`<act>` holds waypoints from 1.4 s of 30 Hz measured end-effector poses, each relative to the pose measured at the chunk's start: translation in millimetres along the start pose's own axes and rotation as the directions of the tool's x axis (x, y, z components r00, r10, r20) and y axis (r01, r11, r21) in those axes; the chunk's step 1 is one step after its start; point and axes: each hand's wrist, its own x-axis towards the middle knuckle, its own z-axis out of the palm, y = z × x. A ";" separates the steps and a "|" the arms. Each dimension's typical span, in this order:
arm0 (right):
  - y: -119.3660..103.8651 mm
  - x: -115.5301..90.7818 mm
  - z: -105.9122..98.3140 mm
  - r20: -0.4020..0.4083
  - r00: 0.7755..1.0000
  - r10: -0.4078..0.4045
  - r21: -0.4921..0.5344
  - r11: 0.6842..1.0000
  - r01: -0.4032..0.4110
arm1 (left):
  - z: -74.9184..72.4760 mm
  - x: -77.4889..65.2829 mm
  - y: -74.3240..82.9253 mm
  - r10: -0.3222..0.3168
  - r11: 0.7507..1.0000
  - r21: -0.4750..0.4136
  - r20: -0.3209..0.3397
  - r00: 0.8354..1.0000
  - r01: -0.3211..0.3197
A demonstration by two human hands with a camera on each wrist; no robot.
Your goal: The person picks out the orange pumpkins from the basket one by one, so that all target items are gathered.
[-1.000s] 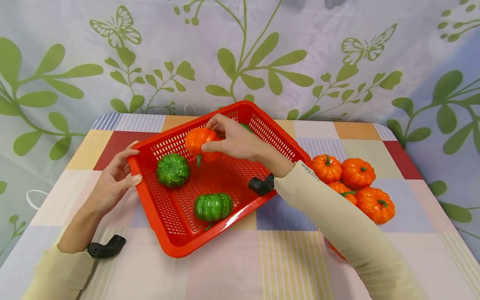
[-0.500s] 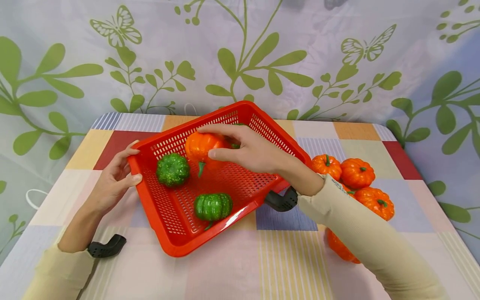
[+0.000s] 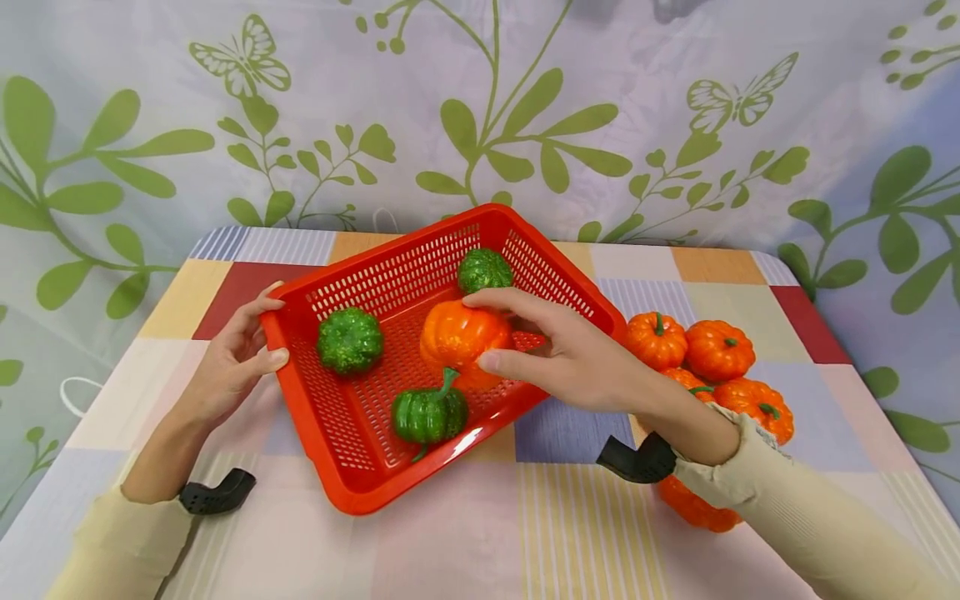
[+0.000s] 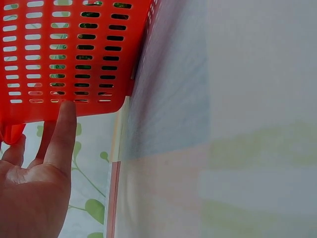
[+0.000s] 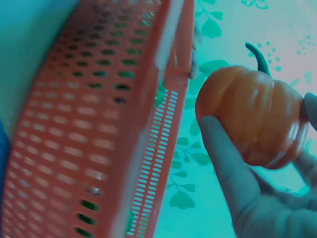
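Note:
An orange pumpkin (image 3: 459,333) with a green stem is held over the red plastic basket (image 3: 543,385) by my right hand (image 3: 573,350), thumb on one side and fingers on the other. The right wrist view shows the same pumpkin (image 5: 252,116) lifted above the basket's rim. My left hand (image 3: 232,354) grips the basket's left end, thumb on the rim and fingers at the outer side. Inside the basket sit a green pumpkin (image 3: 350,340) at left, another green pumpkin (image 3: 429,414) at the front and a third green pumpkin (image 3: 484,271) toward the back.
Several orange pumpkins (image 3: 720,348) cluster on the table right of the basket. One more orange pumpkin (image 3: 697,504) lies nearer, partly behind the right sleeve (image 3: 810,508). The patchwork tablecloth (image 3: 450,550) reaches back to a leaf-printed curtain (image 3: 315,100).
My right hand has drawn the orange pumpkin rightward and a little toward me across the basket, uncovering the back green pumpkin. The left hand and basket stay where they were.

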 end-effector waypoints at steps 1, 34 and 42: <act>-0.2 -4.7 0.1 -0.013 1.000 0.025 0.008 1.000 -0.025 | -0.4 0.2 -0.3 0.002 1.000 -0.001 0.005 1.000 -0.002; 23.2 -120.8 -5.6 -0.175 0.973 0.151 0.295 0.951 -0.095 | -0.1 0.8 -1.5 -0.003 1.000 -0.007 -0.016 1.000 0.003; 23.7 -143.9 -11.3 -0.281 0.934 0.222 0.268 0.952 -0.145 | 0.4 1.0 -1.2 -0.006 1.000 -0.020 -0.015 1.000 0.006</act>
